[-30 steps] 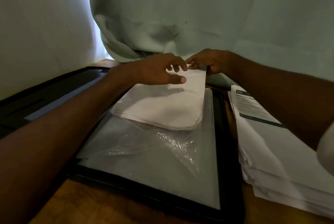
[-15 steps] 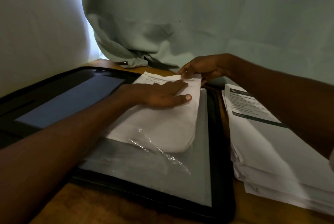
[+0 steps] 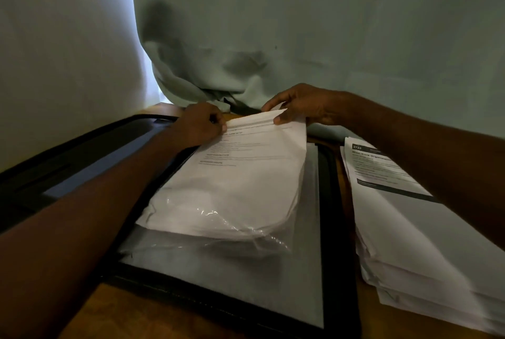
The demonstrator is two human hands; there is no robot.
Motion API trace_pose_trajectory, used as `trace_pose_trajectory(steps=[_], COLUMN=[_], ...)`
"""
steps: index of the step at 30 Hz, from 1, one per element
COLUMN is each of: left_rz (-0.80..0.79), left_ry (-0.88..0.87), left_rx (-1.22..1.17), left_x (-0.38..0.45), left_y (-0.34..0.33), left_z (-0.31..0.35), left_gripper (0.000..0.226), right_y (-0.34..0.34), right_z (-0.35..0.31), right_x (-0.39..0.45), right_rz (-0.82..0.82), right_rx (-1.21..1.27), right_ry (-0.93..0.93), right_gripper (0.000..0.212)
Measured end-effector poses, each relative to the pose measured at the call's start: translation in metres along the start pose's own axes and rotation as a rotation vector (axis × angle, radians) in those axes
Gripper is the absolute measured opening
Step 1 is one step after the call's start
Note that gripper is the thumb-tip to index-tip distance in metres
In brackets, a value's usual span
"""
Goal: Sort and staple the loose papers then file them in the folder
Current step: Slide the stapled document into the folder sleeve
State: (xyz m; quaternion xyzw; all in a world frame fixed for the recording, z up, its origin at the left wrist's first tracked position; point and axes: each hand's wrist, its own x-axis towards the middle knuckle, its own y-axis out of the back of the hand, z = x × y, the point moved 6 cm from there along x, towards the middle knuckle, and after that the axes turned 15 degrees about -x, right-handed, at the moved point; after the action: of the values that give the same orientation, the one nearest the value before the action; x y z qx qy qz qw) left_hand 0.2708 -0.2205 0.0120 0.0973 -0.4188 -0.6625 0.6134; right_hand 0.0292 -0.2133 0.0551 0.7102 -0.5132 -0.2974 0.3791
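Both hands grip paper bundle [image 3: 240, 174] top edge: left hand [image 3: 198, 125], right hand [image 3: 297, 104] pinching. Risk: lower corners snag plastic sleeve [image 3: 218, 262] in folder [image 3: 330, 202], crumpling sheets.

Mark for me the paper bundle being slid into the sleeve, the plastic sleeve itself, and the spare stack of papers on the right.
paper bundle [image 3: 240, 182], head view, blank middle of its top sheet.
plastic sleeve [image 3: 246, 281], head view, flat clear part below the bundle.
stack of papers [image 3: 404, 232], head view, white area of the top sheet.
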Motion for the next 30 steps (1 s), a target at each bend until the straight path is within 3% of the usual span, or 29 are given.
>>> trace_pose_trajectory(steps=[2, 4, 8, 11, 14, 16, 20, 24, 28, 30], left_rz=[0.134, 0.169, 0.085, 0.019, -0.039, -0.065, -0.054, 0.048, 0.010, 0.022], left_ry=[0.031, 0.043, -0.024, -0.112, -0.149, -0.149, -0.146, -0.136, -0.143, -0.132], left_rx=[-0.055, -0.063, -0.113, -0.163, -0.170, -0.146, -0.114, -0.140, -0.147, -0.110], left_x=[0.001, 0.001, 0.001, -0.003, -0.005, -0.005, -0.003, -0.001, -0.002, 0.000], left_y=[0.002, -0.002, -0.013, -0.017, -0.017, -0.018, -0.019, -0.013, -0.019, -0.018], left_z=[-0.004, -0.007, -0.001, 0.006, 0.009, 0.009, 0.004, 0.000, 0.003, 0.001], left_gripper=[0.010, 0.011, 0.016, 0.006, 0.007, 0.012, 0.006, 0.012, 0.008, 0.009], right_y=[-0.003, -0.011, -0.018, -0.015, -0.022, -0.028, -0.029, -0.029, -0.031, -0.026], right_z=[0.000, 0.001, 0.009, 0.005, 0.001, -0.002, -0.012, -0.021, -0.013, -0.005], right_x=[0.003, 0.005, 0.007, 0.005, -0.003, -0.008, -0.011, -0.011, -0.016, -0.017], right_rz=[-0.039, -0.117, -0.093, -0.014, -0.111, -0.157, -0.076, -0.030, -0.192, -0.173], right_rx=[0.022, -0.015, -0.037, 0.066, 0.081, -0.064, -0.410, -0.494, -0.434, -0.420], right_ry=[-0.042, -0.104, -0.190, -0.154, -0.143, -0.138, -0.085, -0.022, -0.097, -0.123], right_gripper=[0.031, 0.028, 0.037, 0.033, 0.032, 0.033, 0.031, 0.024, 0.019, 0.025])
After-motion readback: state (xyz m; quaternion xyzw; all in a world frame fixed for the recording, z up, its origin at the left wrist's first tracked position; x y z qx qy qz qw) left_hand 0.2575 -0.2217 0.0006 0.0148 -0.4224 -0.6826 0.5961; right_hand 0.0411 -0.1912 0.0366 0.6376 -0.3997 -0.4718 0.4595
